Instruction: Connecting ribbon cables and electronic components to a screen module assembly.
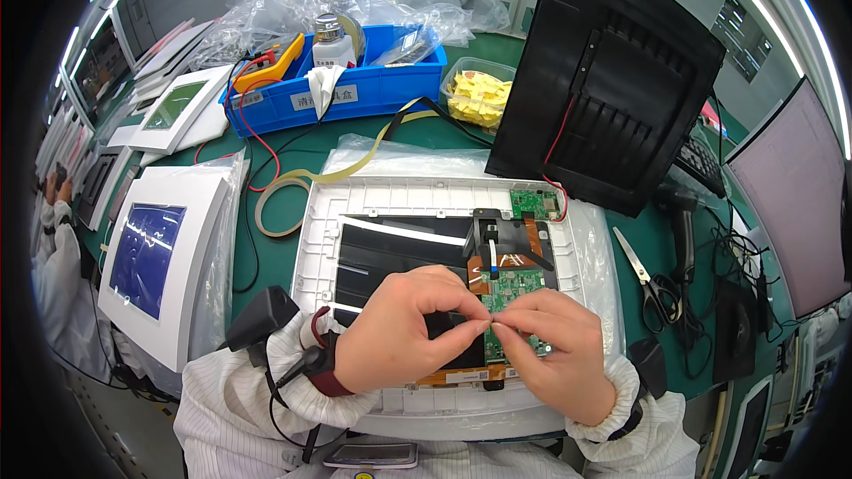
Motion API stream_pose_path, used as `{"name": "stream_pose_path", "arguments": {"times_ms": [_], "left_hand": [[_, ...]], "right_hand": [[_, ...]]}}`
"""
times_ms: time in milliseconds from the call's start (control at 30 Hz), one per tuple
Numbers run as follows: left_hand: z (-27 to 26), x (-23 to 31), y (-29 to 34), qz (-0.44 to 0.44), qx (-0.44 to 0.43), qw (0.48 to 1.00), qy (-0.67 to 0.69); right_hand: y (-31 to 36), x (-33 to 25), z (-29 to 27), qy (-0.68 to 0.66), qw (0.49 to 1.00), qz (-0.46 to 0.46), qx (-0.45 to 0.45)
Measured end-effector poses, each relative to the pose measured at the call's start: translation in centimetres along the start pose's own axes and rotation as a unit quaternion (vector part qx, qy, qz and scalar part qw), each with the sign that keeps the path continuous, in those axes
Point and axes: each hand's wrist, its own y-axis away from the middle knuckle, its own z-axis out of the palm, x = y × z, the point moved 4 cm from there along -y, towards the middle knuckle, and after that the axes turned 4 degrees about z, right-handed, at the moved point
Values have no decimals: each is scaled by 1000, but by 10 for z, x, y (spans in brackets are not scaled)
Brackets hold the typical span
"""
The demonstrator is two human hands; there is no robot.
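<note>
My left hand (401, 326) and my right hand (561, 348) meet over a green circuit board (517, 284), thumbs and forefingers pinched. Their fingertips come together at one spot; whatever lies between them is too small to make out. The board sits in an open white display housing (316, 257) that lies flat in front of me. Left of the board is the black panel (390, 253), partly behind my left hand. Orange flat cable (535, 244) and a black bracket (488, 229) lie above the board. A smaller green board (531, 204) fills the housing's far right corner.
A black cover (612, 89) with a red wire stands upright behind the housing. To the right lie scissors (652, 288) and a handheld scanner (682, 239). Tape (266, 222), a blue bin (382, 80) and a tub of yellow pieces (479, 93) stand beyond. White-framed screens (164, 257) lean left.
</note>
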Motion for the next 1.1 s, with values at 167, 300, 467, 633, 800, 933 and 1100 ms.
{"name": "stream_pose_path", "arguments": {"times_ms": [167,300,467,633,800,933,1100], "left_hand": [[1,1,-1,25,15,999,-36],[2,1,-1,41,17,998,-39],[-1,3,-1,36,20,999,-28],[-10,-4,-4,-54,39,998,20],[-38,1,-28,-81,92,992,-2],[-74,-12,-100,14,139,974,-179],[-102,-60,-176,8,213,924,-317]], "right_hand": [[0,3,2,-4,1000,16,26],[-1,6,2,-30,998,55,24],[-1,17,-2,-140,982,128,7],[-3,29,-18,-291,925,239,44],[-9,45,-34,-408,875,236,112],[-10,52,-35,-405,871,246,126],[-12,53,-33,-394,876,256,109]]}}
